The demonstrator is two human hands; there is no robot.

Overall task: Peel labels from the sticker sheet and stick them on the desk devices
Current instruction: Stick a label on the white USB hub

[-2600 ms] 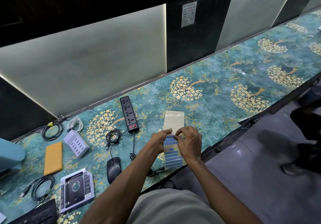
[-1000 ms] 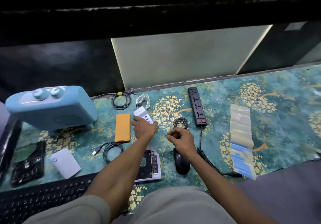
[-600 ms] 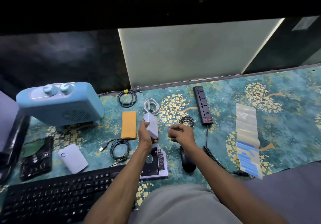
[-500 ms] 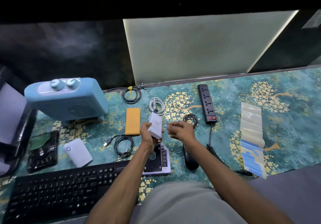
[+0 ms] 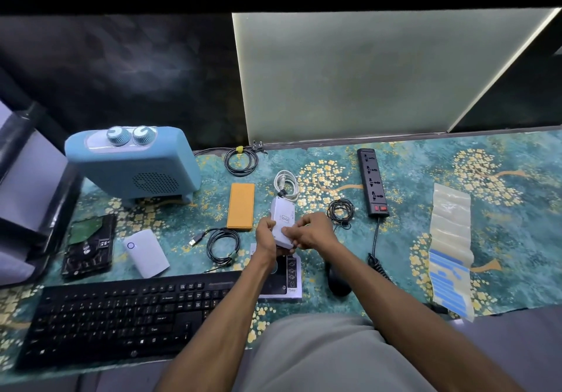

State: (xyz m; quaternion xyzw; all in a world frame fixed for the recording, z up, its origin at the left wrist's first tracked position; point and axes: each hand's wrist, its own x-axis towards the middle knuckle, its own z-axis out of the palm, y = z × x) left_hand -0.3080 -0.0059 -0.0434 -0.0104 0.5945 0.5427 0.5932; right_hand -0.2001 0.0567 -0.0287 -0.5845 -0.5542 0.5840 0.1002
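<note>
Above a patterned desk (image 5: 410, 160), white charger block (image 5: 282, 224) held lifted in curled left hand (image 5: 267, 238), right hand (image 5: 313, 233) pinching at its face, sticker sheet (image 5: 451, 239) lying well apart to the right, beyond black power strip (image 5: 373, 182) and mouse (image 5: 337, 279), black keyboard (image 5: 121, 312) nearer left

A: What covers the desk?

B: A teal cloth (image 5: 425, 160) printed with golden trees.

A: And behind it?

B: A pale panel (image 5: 365, 75) stands upright at the back edge, with a dark wall (image 5: 121, 72) to its left.

A: Any loose cords?

B: Four coils lie on the cloth. A black cable with a yellow tie (image 5: 241, 160) is at the back, and a white cable (image 5: 286, 185) is just right of it. A black USB cable (image 5: 223, 247) lies nearer the front, and a small black coil (image 5: 340, 209) is to the right.

A: Closest to the camera?

B: Grey clothing (image 5: 319, 358), at the bottom edge.
</note>
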